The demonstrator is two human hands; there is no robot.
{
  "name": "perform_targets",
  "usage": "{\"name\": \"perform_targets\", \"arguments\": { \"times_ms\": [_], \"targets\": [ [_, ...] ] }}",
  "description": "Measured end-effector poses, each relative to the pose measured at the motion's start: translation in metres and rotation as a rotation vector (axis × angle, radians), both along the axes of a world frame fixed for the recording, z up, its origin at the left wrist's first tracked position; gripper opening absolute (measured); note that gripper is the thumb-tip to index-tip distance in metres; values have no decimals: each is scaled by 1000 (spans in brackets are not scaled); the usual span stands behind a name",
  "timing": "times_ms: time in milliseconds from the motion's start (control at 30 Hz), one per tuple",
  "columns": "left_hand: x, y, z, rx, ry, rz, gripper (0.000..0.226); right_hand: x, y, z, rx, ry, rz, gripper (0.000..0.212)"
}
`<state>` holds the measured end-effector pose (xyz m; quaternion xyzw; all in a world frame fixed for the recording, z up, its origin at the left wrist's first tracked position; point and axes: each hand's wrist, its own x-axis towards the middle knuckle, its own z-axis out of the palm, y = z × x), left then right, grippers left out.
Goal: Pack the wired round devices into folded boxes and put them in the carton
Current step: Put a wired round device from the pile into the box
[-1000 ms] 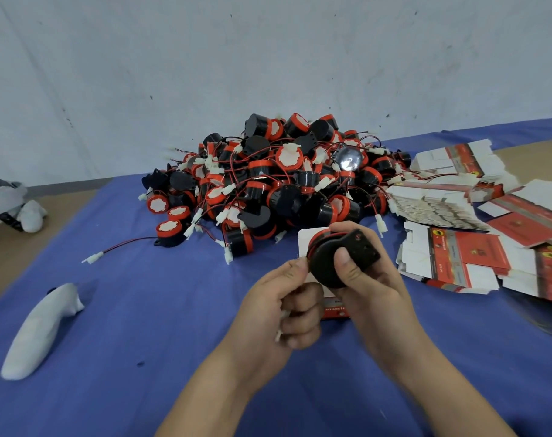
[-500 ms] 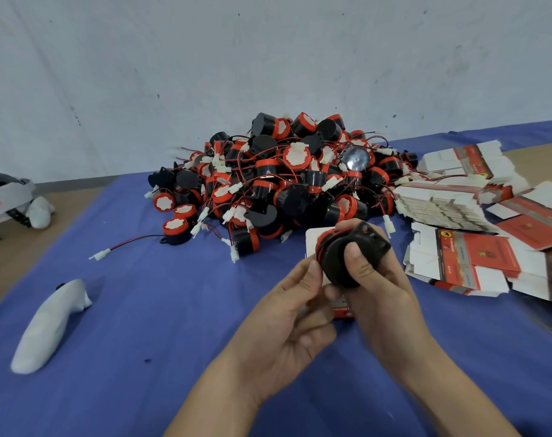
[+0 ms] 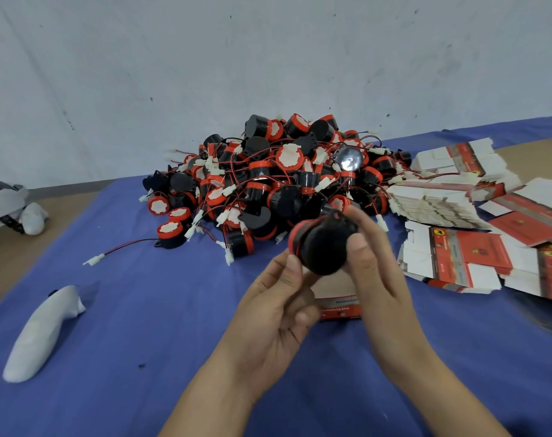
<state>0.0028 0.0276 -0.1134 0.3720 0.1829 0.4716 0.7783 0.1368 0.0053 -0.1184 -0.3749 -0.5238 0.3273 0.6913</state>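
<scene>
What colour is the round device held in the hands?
The round device is black with a red band; the head view shows it.

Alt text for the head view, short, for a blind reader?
The left hand and right hand hold one black-and-red round device over a blue cloth. Behind it lies a pile of wired devices; flat boxes lie right, a white handheld object left.
</scene>
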Motion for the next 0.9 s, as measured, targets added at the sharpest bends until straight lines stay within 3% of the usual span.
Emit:
{"name": "perform_targets", "arguments": {
  "times_ms": [67,167,300,367,467,567,733,900],
  "targets": [
    [-7,7,3,69,169,188,30,9,3,0,34,-7,-149,48],
    [-20,17,-3,343,581,554,18,29,6,-1,-11,-136,-265,53],
    [-31,14,-7,664,872,830,23,49,14,-13,-285,-352,-114,96],
    [-34,11,-6,763,934,824,25,51,18,-20,-352,-454,-19,104],
    [-34,9,-5,857,1004,750,31,53,23,-30,-351,-531,152,76],
    [-34,7,-6,984,1116,659,44,55,29,-43,-356,-648,151,74],
    [-40,5,-4,1056,1257,514,46,49,30,-44,-319,-644,162,75],
    [-44,5,-4,1035,1356,470,29,44,30,-43,-320,-616,285,69]
  ]
}}
